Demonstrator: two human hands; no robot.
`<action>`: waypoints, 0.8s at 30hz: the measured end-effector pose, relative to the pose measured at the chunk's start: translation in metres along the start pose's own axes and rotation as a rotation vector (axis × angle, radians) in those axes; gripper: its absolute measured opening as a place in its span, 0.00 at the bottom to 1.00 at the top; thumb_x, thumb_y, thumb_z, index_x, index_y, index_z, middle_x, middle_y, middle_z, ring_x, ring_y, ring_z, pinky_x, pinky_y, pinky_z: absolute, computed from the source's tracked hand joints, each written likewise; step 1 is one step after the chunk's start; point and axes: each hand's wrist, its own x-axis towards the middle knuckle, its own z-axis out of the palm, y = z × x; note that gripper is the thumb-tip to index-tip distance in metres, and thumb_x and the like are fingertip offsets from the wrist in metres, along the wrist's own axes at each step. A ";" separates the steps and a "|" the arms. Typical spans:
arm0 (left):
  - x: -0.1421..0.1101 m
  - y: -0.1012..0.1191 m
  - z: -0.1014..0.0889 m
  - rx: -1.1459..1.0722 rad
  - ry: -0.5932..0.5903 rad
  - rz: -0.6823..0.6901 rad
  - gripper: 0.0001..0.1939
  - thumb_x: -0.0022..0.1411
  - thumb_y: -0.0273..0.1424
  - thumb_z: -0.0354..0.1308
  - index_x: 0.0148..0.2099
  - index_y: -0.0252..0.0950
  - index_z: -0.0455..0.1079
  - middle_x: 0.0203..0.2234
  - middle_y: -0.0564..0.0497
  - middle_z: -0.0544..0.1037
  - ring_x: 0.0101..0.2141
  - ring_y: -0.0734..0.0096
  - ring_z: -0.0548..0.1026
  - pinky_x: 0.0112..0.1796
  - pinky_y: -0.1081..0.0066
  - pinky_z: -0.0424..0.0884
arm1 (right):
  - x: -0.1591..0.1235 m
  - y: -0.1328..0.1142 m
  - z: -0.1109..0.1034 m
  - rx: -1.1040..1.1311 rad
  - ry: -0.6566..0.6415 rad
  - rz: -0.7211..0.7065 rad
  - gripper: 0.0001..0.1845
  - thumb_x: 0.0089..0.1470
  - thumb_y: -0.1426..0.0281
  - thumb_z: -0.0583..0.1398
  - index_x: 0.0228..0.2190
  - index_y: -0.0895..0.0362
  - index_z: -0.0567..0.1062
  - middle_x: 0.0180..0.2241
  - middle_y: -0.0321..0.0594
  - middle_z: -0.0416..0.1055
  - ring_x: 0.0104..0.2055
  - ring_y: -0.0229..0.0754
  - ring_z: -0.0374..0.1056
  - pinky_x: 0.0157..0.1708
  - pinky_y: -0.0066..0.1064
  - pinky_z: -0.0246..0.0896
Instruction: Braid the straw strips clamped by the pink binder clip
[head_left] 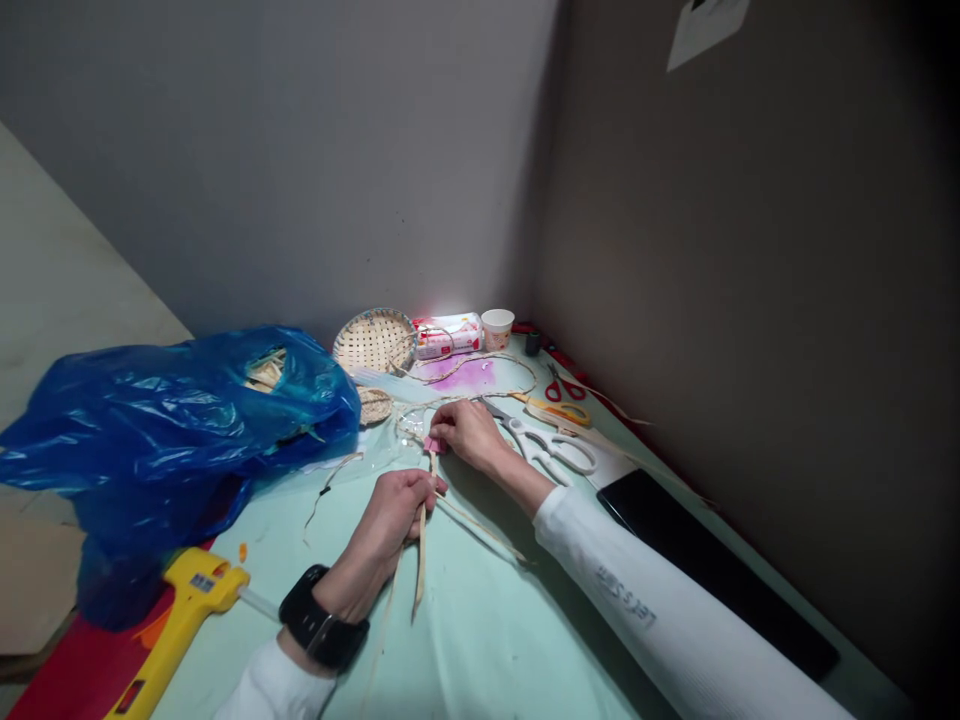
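My left hand (pixel 399 508), with a black watch on its wrist, pinches flat straw strands (pixel 421 572) whose loose ends spread toward me and to the right. Just beyond it my right hand (pixel 471 433) has its fingers closed on a small pink clip (pixel 433 446) at the top of the strands. From around the clip a thin braided straw cord (pixel 534 372) loops away across the table. White-handled scissors (pixel 551 450) lie right beside my right hand. A small woven straw piece (pixel 373 405) rests to the left of the clip.
A blue plastic bag (pixel 187 420) with straw inside fills the left side. A yellow glue gun (pixel 184 620) lies at front left, a black phone-like slab (pixel 712 570) at right. Behind stand a woven basket (pixel 375 340), a tissue pack (pixel 465 333) and a paper cup (pixel 497 328); red scissors (pixel 564 385) lie nearby.
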 end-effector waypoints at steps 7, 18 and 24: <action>0.003 0.000 0.001 -0.008 0.006 0.021 0.08 0.42 0.29 0.57 0.27 0.30 0.69 0.14 0.60 0.61 0.13 0.87 0.50 0.16 0.79 0.39 | 0.002 -0.001 -0.006 -0.057 -0.008 -0.035 0.07 0.52 0.73 0.60 0.30 0.58 0.80 0.28 0.40 0.77 0.33 0.39 0.70 0.34 0.25 0.56; -0.001 -0.004 0.000 0.139 -0.032 0.049 0.09 0.46 0.34 0.56 0.25 0.32 0.69 0.13 0.59 0.61 0.12 0.84 0.51 0.15 0.77 0.41 | -0.017 -0.004 -0.002 -0.109 -0.066 -0.072 0.06 0.50 0.74 0.60 0.27 0.56 0.78 0.27 0.39 0.75 0.31 0.39 0.68 0.31 0.26 0.53; -0.010 -0.008 -0.001 0.232 -0.082 0.079 0.10 0.49 0.33 0.55 0.25 0.31 0.71 0.14 0.57 0.63 0.13 0.84 0.52 0.17 0.77 0.43 | -0.030 -0.003 -0.008 -0.074 -0.083 -0.097 0.06 0.49 0.76 0.60 0.27 0.58 0.78 0.25 0.39 0.75 0.30 0.38 0.68 0.30 0.25 0.54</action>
